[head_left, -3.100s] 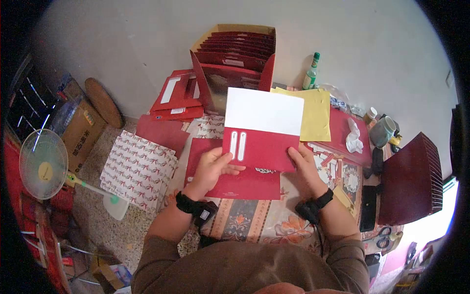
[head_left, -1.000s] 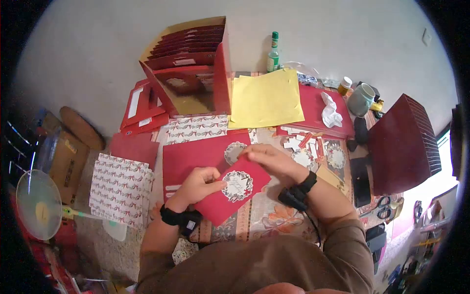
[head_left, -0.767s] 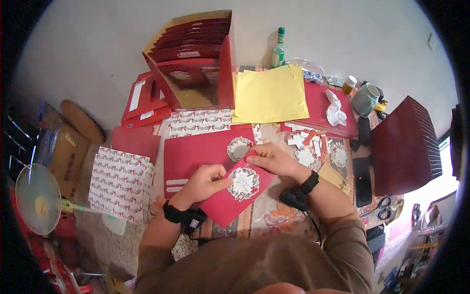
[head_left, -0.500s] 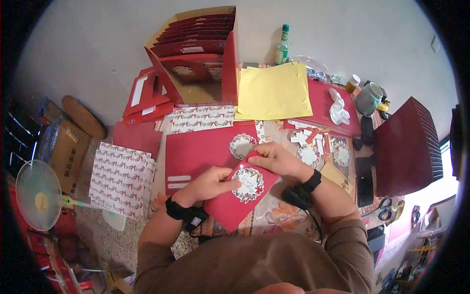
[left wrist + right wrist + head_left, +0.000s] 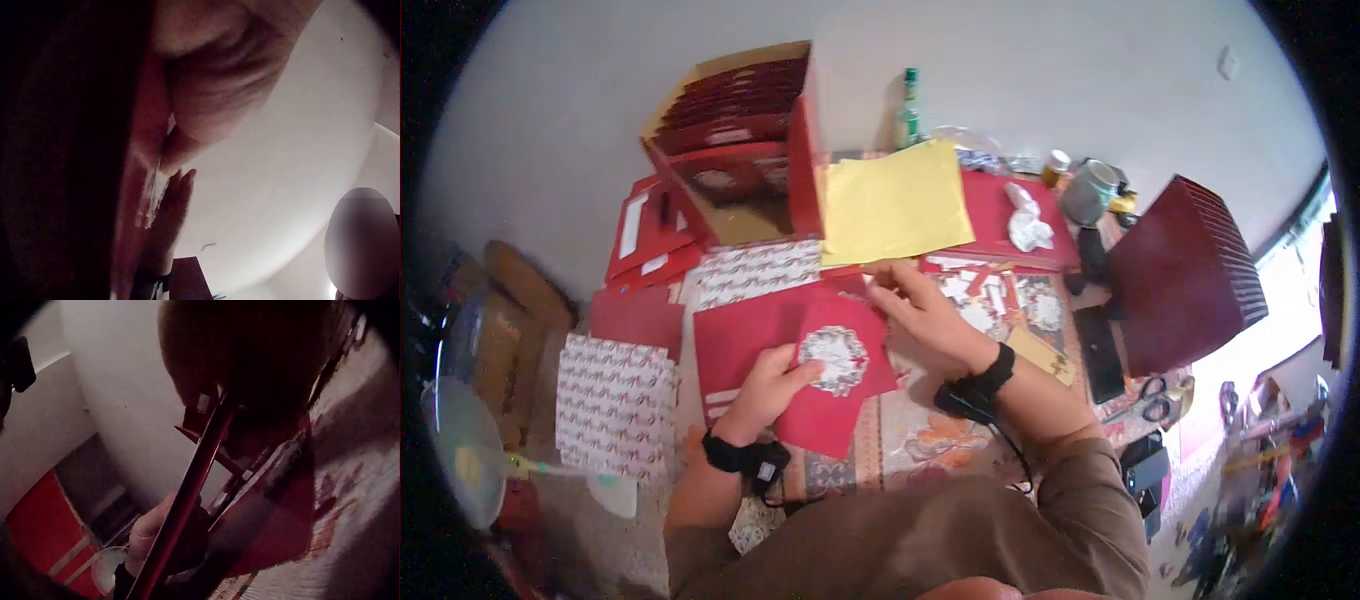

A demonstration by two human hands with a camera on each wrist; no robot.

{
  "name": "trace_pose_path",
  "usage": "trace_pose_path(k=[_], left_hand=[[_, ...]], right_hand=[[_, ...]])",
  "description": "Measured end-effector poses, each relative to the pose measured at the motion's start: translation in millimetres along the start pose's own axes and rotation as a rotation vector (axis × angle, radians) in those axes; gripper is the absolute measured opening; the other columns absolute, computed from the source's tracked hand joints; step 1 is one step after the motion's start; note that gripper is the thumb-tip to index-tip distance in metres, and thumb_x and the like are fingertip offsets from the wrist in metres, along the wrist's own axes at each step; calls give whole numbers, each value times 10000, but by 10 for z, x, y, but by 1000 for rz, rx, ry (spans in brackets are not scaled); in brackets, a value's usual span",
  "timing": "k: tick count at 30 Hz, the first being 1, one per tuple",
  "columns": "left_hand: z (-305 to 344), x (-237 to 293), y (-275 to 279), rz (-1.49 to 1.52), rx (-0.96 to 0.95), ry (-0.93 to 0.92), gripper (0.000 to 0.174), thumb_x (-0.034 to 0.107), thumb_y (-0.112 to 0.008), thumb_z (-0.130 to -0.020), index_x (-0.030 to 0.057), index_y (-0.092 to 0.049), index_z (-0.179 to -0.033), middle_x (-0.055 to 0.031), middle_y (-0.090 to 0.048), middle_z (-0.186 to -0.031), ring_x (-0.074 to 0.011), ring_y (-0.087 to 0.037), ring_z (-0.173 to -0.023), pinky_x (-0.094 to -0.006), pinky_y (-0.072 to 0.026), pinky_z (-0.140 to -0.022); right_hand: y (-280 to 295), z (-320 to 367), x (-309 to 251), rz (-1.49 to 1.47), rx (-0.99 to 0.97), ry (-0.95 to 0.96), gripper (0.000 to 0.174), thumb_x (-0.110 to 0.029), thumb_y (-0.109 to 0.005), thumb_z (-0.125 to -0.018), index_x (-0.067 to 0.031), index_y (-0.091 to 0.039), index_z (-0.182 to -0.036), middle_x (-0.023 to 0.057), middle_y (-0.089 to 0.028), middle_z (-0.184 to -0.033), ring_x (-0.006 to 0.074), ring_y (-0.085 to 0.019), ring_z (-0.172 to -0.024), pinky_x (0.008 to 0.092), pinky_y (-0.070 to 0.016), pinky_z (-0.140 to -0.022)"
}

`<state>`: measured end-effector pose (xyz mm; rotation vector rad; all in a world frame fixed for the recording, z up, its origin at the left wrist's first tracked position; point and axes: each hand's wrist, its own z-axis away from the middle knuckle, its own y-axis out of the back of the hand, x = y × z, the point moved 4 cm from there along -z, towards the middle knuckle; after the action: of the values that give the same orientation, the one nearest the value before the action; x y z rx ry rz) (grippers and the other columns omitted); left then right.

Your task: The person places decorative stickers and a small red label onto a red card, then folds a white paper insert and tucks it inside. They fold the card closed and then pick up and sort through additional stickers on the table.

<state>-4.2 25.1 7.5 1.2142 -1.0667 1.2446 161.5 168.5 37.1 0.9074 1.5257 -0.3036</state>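
Observation:
In the head view, a red card with a round white wreath design on its front is held slanted above the table. My left hand grips its left side, the thumb lying over the front at the wreath's edge. My right hand is at the card's upper right edge, fingers extended. The right wrist view shows the card's edge running up toward the right hand. In the left wrist view, the left hand presses close against the card. A larger red sheet lies beneath.
A red box of folders stands at the back left, patterned paper at the left. Yellow sheets, a green-capped bottle and a mug are behind. Paper cutouts, scissors and another red box are at right.
The card earlier showed a white panel in both hands; now its wreath side faces up. Within the last half second the right fingers have straightened from their pinch on the card's top corner.

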Motion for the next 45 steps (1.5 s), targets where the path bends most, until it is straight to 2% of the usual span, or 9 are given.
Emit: trace_pose_path(k=[6,10,12,18,28,32,38,40,45], left_hand=[[40,-9,15,57,59,-56,199,97,-580,-922,-31,-629,-1066,-18,-666,-959,-62,-588,-838,-237,-491,-735],[56,-44,-14,191,24,-33,187,94,-579,-927,-27,-632,-1059,-23,-664,-962,-55,-584,-844,-236,-491,-738],[65,-19,-6,149,13,-16,185,91,-580,-927,-27,-631,-1060,-21,-664,-959,-55,-585,-840,-236,-492,-736],[56,-18,-1,81,13,-42,176,85,-580,-928,-27,-628,-1055,-16,-667,-945,-56,-589,-822,-239,-496,-730],[22,-88,16,84,16,-21,176,72,-566,-929,-26,-623,-1063,-27,-670,-958,-63,-593,-823,-244,-496,-735],[10,-124,26,72,12,-9,174,75,-565,-929,-21,-624,-1061,-27,-671,-956,-66,-593,-824,-245,-494,-738],[8,-110,33,69,55,-13,180,99,-576,-926,-19,-628,-1051,-25,-672,-951,-67,-592,-824,-252,-490,-743],[5,-121,44,82,56,-26,178,105,-578,-926,-19,-632,-1041,-25,-674,-944,-68,-591,-820,-252,-488,-740],[-2,-125,43,82,56,-23,175,107,-578,-925,-18,-638,-1033,-27,-677,-940,-69,-592,-816,-253,-486,-735]], right_hand=[[439,191,-272,367,96,232,331,-170,-625,-888,-38,-536,-1178,75,-564,-1011,187,-567,-915,297,-464,-763],[973,362,-143,513,307,169,326,-106,-654,-840,-5,-572,-1140,93,-586,-994,188,-598,-868,306,-494,-740],[1223,501,-157,512,378,-22,351,-157,-678,-812,1,-589,-1113,176,-598,-1018,287,-617,-891,366,-496,-770],[1653,836,10,931,327,-222,329,-152,-666,-781,9,-614,-1063,221,-608,-1019,385,-591,-961,437,-484,-830],[1792,1057,538,1038,85,-355,598,-203,-753,-588,7,-585,-1122,206,-570,-1100,364,-555,-1026,389,-467,-880],[1828,1056,467,1022,48,-318,520,-257,-751,-620,-10,-602,-1053,214,-558,-1098,371,-545,-1023,414,-471,-868],[1901,1131,385,647,159,-406,687,-271,-801,-628,3,-563,-1211,174,-574,-1140,285,-563,-1052,341,-447,-921],[1956,1165,416,498,201,-409,685,-222,-819,-636,-14,-557,-1234,97,-588,-1101,192,-557,-1032,324,-450,-886],[1977,1186,329,423,173,-392,668,-181,-810,-659,-13,-546,-1249,71,-588,-1132,170,-546,-1034,309,-440,-898]])
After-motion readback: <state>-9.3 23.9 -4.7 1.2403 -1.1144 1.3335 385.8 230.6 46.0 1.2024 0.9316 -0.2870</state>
